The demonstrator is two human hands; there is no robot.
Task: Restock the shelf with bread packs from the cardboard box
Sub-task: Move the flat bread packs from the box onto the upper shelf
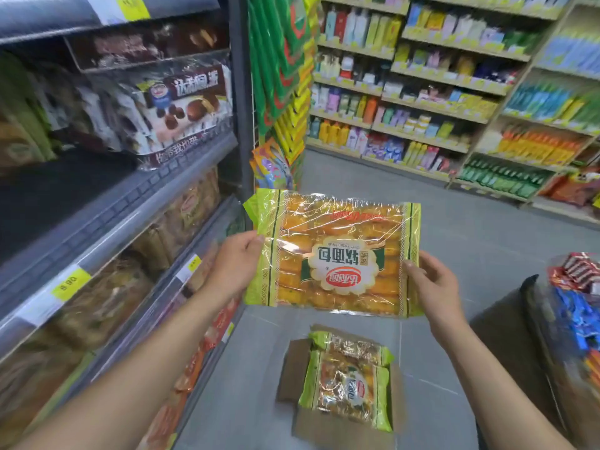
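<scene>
2 hands hold 1 bread pack (334, 254) in mid-air, roughly level and face up, with its printed label upside down to the camera. The left hand (235, 266) pinches the pack's left edge, thumb on the front film and the other fingers hidden behind it. The right hand (433, 287) grips the right edge the same way, thumb pressed on top and fingers curled underneath. The pack hangs just beside the shelf (130, 203) on the left and touches none of its grey rails.

Directly below, on the grey floor (454, 228), stands 1 open cardboard box (287, 375). 2 more packs of the same green-edged kind show inside it: 1 lying in front (347, 388) and 1 behind it (350, 347).

On the shelf's lower tiers sit blurred bread bags behind clear fronts, and 1 yellow price tag (69, 282) reads 8.90. On the tier above leans 1 brown-and-white chocolate cake bag (188, 105), with more bags beside it too blurred to count. Across the aisle, 2 far shelving units (438, 92) carry rows of coloured bottles.
</scene>
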